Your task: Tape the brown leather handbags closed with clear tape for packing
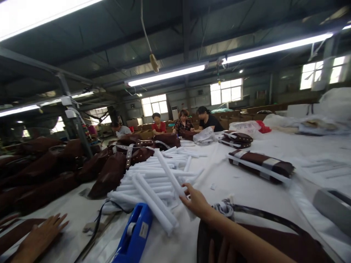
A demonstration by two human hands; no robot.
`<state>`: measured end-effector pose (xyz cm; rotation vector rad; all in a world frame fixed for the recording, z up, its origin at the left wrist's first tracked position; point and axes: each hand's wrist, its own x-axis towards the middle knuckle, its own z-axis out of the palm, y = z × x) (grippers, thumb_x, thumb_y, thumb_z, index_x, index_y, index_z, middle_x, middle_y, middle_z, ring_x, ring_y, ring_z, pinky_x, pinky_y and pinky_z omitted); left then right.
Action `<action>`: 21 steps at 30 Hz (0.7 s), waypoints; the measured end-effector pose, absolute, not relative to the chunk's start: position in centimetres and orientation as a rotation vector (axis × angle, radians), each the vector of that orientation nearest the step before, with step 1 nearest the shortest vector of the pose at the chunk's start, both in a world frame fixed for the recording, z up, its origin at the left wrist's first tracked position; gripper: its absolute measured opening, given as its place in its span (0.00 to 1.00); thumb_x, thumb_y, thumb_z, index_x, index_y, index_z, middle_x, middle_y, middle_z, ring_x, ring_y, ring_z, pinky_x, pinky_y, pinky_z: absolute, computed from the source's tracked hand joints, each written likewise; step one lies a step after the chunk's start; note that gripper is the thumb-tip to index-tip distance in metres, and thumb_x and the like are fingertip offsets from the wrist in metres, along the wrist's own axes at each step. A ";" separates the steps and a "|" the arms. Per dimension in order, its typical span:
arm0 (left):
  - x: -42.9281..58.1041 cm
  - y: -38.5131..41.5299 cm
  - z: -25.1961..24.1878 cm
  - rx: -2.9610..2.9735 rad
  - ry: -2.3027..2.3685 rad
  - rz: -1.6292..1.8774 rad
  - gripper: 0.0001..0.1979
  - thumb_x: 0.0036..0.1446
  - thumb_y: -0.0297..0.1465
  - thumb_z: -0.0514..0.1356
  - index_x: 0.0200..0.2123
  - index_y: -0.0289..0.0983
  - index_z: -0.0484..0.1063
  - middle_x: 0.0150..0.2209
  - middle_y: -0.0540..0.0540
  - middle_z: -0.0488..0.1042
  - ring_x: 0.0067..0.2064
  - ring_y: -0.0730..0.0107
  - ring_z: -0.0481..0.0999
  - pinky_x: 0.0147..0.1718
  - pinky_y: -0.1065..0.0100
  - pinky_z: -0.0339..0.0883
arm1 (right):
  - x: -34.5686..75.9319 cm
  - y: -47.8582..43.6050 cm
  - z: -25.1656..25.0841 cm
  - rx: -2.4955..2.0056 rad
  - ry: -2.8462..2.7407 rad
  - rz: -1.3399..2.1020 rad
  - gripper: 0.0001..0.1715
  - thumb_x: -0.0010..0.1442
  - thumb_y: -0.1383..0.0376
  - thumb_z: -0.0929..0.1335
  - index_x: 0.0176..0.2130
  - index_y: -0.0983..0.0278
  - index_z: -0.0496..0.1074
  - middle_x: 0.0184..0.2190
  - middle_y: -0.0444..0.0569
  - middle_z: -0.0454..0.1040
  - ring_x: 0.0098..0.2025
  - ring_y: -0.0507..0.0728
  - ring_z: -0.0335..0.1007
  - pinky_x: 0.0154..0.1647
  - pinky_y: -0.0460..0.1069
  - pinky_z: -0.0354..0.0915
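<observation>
My right hand (196, 200) reaches across from the lower right and grips the near end of a slim white roll (168, 171), its fingers closed around it. The roll tilts up and away over a pile of similar white rolls (148, 179). Under my right forearm, the fingers of my left hand (223, 252) show at the bottom edge, stretched out on a dark brown bag (257, 237); the rest of that hand is hidden. The bag has a studded strap (268, 215), with crumpled grey-white wrapping (225, 208) near its end.
A blue tape dispenser (134, 233) stands before the rolls. At far left, another person's hand (44, 233) lies by brown material. Brown bags (109, 171) are heaped left; a wrapped one (260, 164) lies right. Several people sit across the white-covered table (211, 171).
</observation>
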<state>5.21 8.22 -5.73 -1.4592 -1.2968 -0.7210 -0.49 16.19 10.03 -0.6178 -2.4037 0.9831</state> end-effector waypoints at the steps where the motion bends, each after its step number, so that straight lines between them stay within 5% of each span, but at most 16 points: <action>1: 5.5 7.9 -5.5 -1.408 -1.250 -0.787 0.16 0.51 0.44 0.67 0.45 0.63 0.77 0.48 0.54 0.81 0.68 0.55 0.61 0.71 0.42 0.46 | 1.8 16.5 10.9 -0.577 -2.331 1.009 0.24 0.62 0.60 0.66 0.57 0.61 0.67 0.41 0.49 0.79 0.41 0.59 0.76 0.47 0.53 0.69; 4: 5.6 5.9 -4.2 -1.517 -1.189 -0.830 0.21 0.56 0.48 0.63 0.52 0.55 0.75 0.55 0.50 0.77 0.67 0.56 0.63 0.70 0.44 0.45 | 10.4 17.4 12.9 -0.542 -2.178 1.065 0.20 0.64 0.56 0.65 0.53 0.57 0.70 0.42 0.48 0.79 0.39 0.59 0.77 0.44 0.54 0.72; 9: 5.0 2.1 -0.3 -1.982 -1.372 -0.626 0.45 0.54 0.62 0.55 0.67 0.41 0.60 0.68 0.37 0.59 0.70 0.50 0.57 0.70 0.46 0.42 | 27.2 18.4 12.8 -0.728 -2.207 0.852 0.21 0.61 0.52 0.70 0.51 0.54 0.76 0.51 0.50 0.77 0.53 0.64 0.74 0.55 0.55 0.70; 12: 5.1 0.8 2.2 -2.276 -1.659 -0.451 0.46 0.54 0.50 0.63 0.70 0.43 0.49 0.72 0.37 0.48 0.71 0.46 0.52 0.67 0.41 0.49 | 36.4 17.4 11.1 -0.857 -2.329 0.784 0.21 0.60 0.51 0.71 0.52 0.52 0.77 0.52 0.49 0.77 0.54 0.64 0.73 0.56 0.55 0.69; 16: 5.5 0.8 5.0 -2.455 -1.850 -0.216 0.42 0.54 0.31 0.64 0.70 0.43 0.51 0.72 0.35 0.46 0.72 0.44 0.49 0.66 0.40 0.50 | 44.1 13.7 8.6 -0.940 -2.469 0.792 0.17 0.66 0.53 0.67 0.51 0.51 0.78 0.50 0.49 0.78 0.54 0.62 0.73 0.57 0.55 0.68; 21: 5.6 1.3 7.9 -2.551 -1.884 -0.048 0.43 0.53 0.22 0.61 0.70 0.47 0.51 0.73 0.36 0.45 0.72 0.44 0.47 0.66 0.42 0.53 | 43.8 8.5 5.3 -0.868 -2.500 0.605 0.15 0.66 0.61 0.67 0.51 0.52 0.78 0.48 0.46 0.79 0.52 0.61 0.74 0.55 0.57 0.71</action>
